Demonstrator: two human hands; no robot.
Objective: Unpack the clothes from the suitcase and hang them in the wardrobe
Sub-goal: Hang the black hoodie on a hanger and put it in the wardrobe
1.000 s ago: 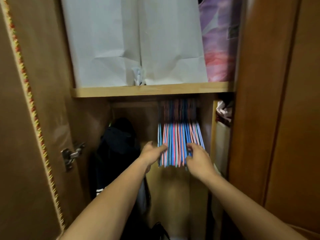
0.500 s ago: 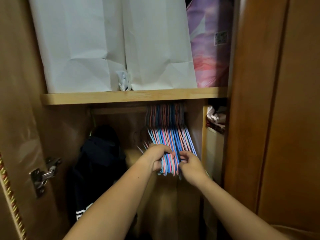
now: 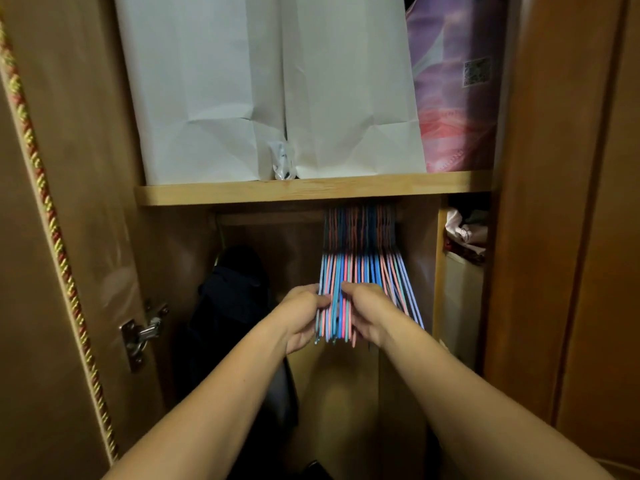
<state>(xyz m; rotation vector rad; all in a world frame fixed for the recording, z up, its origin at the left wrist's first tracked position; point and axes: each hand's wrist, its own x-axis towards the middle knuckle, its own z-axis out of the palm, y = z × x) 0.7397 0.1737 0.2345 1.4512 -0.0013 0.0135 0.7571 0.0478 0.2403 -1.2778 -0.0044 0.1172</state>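
Your left hand point(image 3: 300, 315) and right hand point(image 3: 367, 315) are both in the bundle of blue and pink hangers point(image 3: 360, 271), which hangs packed tight under the wooden shelf point(image 3: 311, 190) at about 12 o'clock from your hands. The left fingers are curled and pinch the hangers at the bundle's left edge; the right fingers are curled round several hangers just right of that, with a few strands showing between the 2 hands. You cannot tell how many hangers each hand holds.

At 9 o'clock from your hands a dark garment point(image 3: 228, 306) hangs in the same compartment, close to your left forearm. Further out at 9 o'clock, a metal hinge point(image 3: 140, 332) sits on the open door, whose edge carries a red and yellow braided trim point(image 3: 52, 230).

On the shelf at 12 o'clock stand 2 white paper bags point(image 3: 263, 88), side by side and touching, with a small crumpled white item between their bases. At 1 o'clock a purple and pink package point(image 3: 453, 91) stands just beside them. At 3 o'clock, past a wooden divider point(image 3: 439, 271), a narrow side compartment holds bundled light and dark red fabric point(image 3: 465, 233).
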